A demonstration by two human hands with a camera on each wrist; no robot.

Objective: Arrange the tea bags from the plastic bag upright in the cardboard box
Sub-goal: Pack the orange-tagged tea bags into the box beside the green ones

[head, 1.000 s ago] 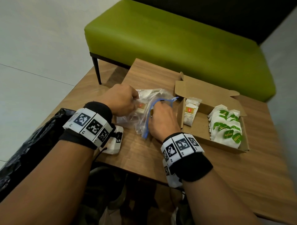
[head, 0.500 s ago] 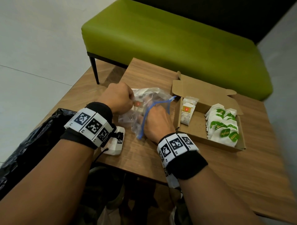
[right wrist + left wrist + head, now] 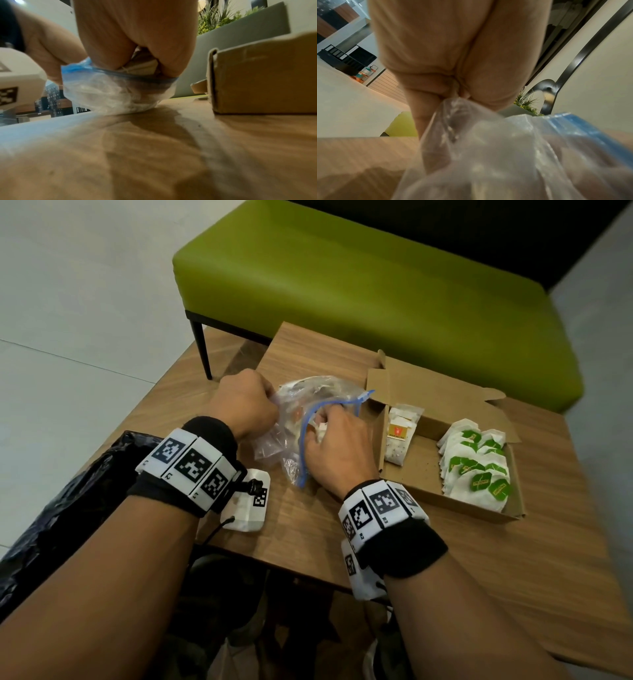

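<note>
While the left hand (image 3: pixel 247 405) pinches a fold of the bag (image 3: pixel 291 419) between curled fingers (image 3: pixel 426 89), the right hand (image 3: pixel 337 446) reaches in through the blue zip mouth, and its fingers (image 3: pixel 173 56) close on a pale tea bag (image 3: pixel 140 66) just at the opening. The bag lies on the table (image 3: pixel 342 525) near its far edge, just left of the box (image 3: pixel 479 508). Inside the box one red-tagged packet (image 3: pixel 399 440) leans at the left end, and a row of green-tagged ones (image 3: pixel 479 470) stands at the right end.

To do this well, I'd say the left hand should hold the film taut and low, so the mouth stays wide and the bag does not lift with the pull. The right should draw the tea bag straight out, without snagging its string on the zip, then stand it on edge beside the red-tagged packet.
</note>
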